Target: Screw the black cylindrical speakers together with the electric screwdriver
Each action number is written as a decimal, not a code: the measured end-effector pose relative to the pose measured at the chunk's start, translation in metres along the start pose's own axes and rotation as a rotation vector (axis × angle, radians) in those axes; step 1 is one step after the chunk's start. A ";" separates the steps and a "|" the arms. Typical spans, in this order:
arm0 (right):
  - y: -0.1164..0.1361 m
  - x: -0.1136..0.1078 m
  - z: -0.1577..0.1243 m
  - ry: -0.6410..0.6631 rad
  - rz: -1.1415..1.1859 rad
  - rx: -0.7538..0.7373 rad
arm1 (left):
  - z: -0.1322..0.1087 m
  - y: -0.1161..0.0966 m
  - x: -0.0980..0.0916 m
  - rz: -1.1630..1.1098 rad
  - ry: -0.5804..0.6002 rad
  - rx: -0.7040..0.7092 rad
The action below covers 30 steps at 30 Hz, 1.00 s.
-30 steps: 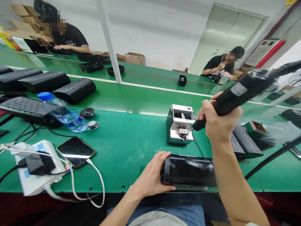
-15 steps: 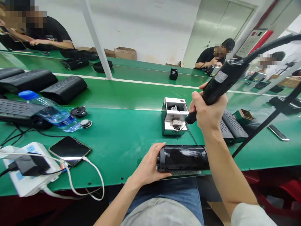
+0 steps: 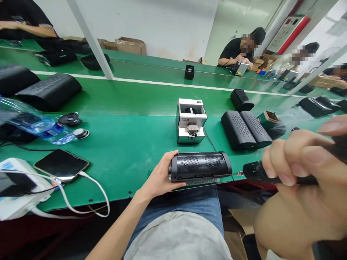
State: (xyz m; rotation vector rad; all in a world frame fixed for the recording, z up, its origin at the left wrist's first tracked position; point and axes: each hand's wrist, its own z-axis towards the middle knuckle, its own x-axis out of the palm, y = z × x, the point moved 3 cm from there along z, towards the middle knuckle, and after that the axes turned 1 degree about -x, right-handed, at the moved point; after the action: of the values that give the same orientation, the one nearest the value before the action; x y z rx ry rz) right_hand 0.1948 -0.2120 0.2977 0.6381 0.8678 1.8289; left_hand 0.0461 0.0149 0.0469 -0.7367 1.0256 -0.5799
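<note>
At the table's front edge lies a black speaker housing (image 3: 202, 165) with perforated grille patches. My left hand (image 3: 162, 172) grips its left end, thumb below and fingers over the top. My right hand (image 3: 303, 162), close to the camera, wraps around a black electric screwdriver (image 3: 256, 171) held sideways. The driver's thin bit points left and meets the housing's right end near its lower edge; whether it sits in a screw I cannot tell. Behind the housing stands a silver and black screw feeder (image 3: 191, 121).
Black perforated speaker shells (image 3: 238, 130) stand right of the feeder; others (image 3: 51, 92) lie at the left. A water bottle (image 3: 32, 121), round speaker drivers (image 3: 69, 119), a phone (image 3: 61, 165) and a power strip (image 3: 27, 187) with cables occupy the left. Co-workers sit across the bench.
My right hand has brought the electric screwdriver from the screw feeder down and right, turning it sideways to the housing's right end. My left hand keeps its grip. The view has shifted.
</note>
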 end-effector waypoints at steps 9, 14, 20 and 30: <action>-0.030 0.012 -0.022 0.057 0.065 -0.026 | -0.002 0.002 0.001 0.018 0.006 -0.016; -0.066 0.013 -0.032 0.282 0.218 -0.001 | -0.003 0.004 0.001 0.034 -0.005 -0.021; -0.071 0.015 -0.033 0.335 0.291 -0.005 | -0.003 0.003 0.000 0.055 0.015 0.001; -0.069 0.016 -0.033 0.354 0.235 -0.032 | -0.002 0.001 0.001 0.026 0.004 0.036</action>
State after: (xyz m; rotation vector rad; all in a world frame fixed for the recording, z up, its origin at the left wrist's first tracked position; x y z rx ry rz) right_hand 0.2021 -0.1878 0.2235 0.4131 1.0248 2.2066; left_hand 0.0452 0.0143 0.0448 -0.6900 1.0242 -0.5765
